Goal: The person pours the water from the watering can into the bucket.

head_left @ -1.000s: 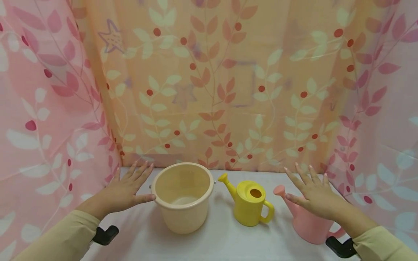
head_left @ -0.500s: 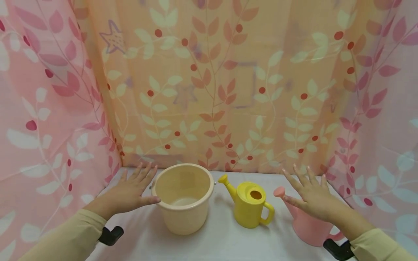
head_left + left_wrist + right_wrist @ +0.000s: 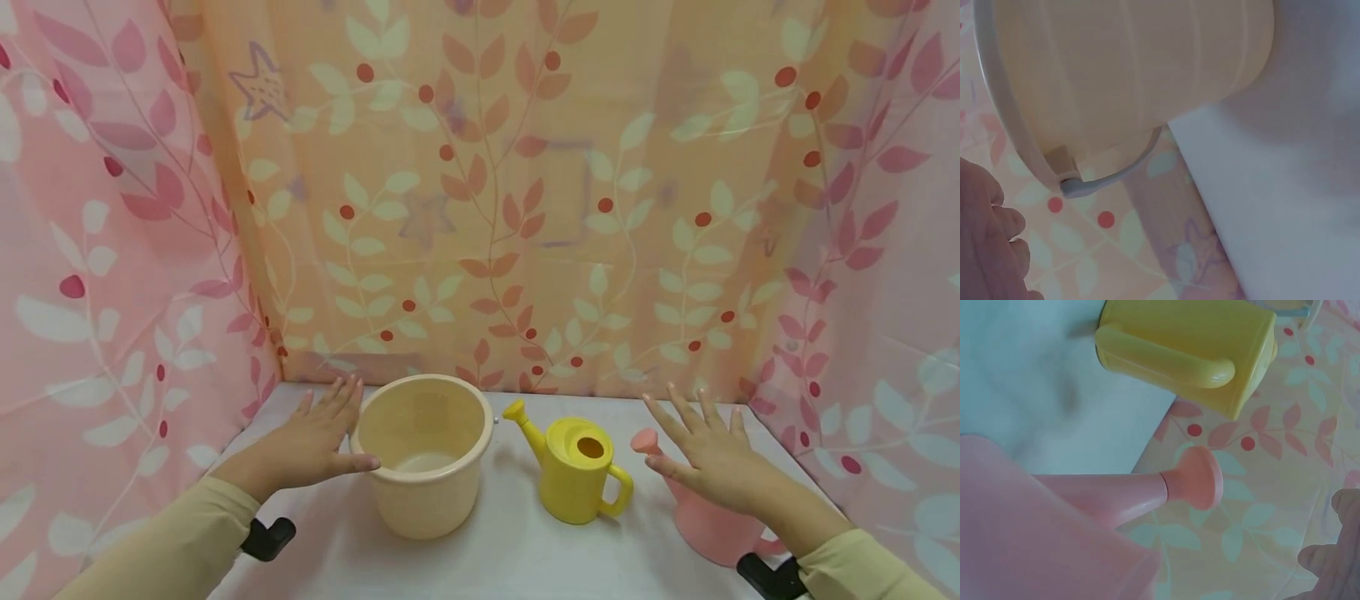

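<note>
A cream bucket (image 3: 427, 504) stands upright on the white table, its thin grey handle (image 3: 1116, 178) hanging at the far side in the left wrist view. My left hand (image 3: 307, 442), fingers spread, is over the bucket's left edge, the thumb overlapping the rim in the head view. To the bucket's right is a yellow watering can (image 3: 566, 483), spout pointing left. Further right, a pink watering can (image 3: 712, 525) is partly hidden beneath my right hand (image 3: 716, 462), whose fingers are straight and spread. Its round pink spout head (image 3: 1200, 478) shows clearly in the right wrist view. Neither hand holds anything.
A white cloth-covered table (image 3: 525, 567) carries the three things. Leaf-patterned curtains (image 3: 480, 208) close off the back and both sides. A black wrist mount (image 3: 267, 539) sits below the left sleeve, with a matching black mount (image 3: 768, 575) on the right wrist.
My left hand has drifted right, from beside the bucket to over its rim. My right hand has shifted slightly left above the pink watering can. The bucket and both cans stay put.
</note>
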A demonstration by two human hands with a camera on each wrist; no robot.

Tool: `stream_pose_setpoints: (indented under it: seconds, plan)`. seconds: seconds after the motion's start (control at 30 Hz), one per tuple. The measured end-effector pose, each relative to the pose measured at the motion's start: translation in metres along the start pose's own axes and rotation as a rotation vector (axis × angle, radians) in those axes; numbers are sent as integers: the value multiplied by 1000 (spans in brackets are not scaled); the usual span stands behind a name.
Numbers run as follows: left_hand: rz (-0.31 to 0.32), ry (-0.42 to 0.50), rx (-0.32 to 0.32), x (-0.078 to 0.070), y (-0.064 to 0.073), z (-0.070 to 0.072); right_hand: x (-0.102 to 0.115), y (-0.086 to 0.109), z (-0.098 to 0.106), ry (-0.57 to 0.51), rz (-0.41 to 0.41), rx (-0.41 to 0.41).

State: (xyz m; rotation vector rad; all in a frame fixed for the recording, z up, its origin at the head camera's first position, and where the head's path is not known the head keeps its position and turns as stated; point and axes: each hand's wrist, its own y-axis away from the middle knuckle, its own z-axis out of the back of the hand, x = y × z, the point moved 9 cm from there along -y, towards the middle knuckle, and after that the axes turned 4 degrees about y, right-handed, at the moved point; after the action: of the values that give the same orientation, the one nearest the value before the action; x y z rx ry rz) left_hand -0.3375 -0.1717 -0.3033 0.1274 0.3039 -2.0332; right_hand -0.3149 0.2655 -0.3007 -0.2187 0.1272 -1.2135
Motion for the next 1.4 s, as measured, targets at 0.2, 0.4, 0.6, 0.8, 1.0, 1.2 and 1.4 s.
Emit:
stream_pose_setpoints:
  seconds: [0.2,0.4,0.6,0.8,1.0,1.2,1.4]
  plan:
    - [-17,6,3,-3,-3,-7,1,0,-2,-14,10,-6]
    - [-16,12,35,-3,-6,-12,3,-1,-2,-20,12,-7]
    - [-6,29,62,-4,-7,-17,3,-2,-2,-26,10,-3]
    - [9,43,75,-5,-8,-21,2,-3,-4,-34,6,6]
    - [23,81,106,-6,-11,-23,2,-4,-6,-39,6,13]
    - [36,105,131,-7,-12,-24,3,-6,-7,-49,15,3]
    - [41,112,135,-6,-12,-24,7,-9,-5,-75,15,-24]
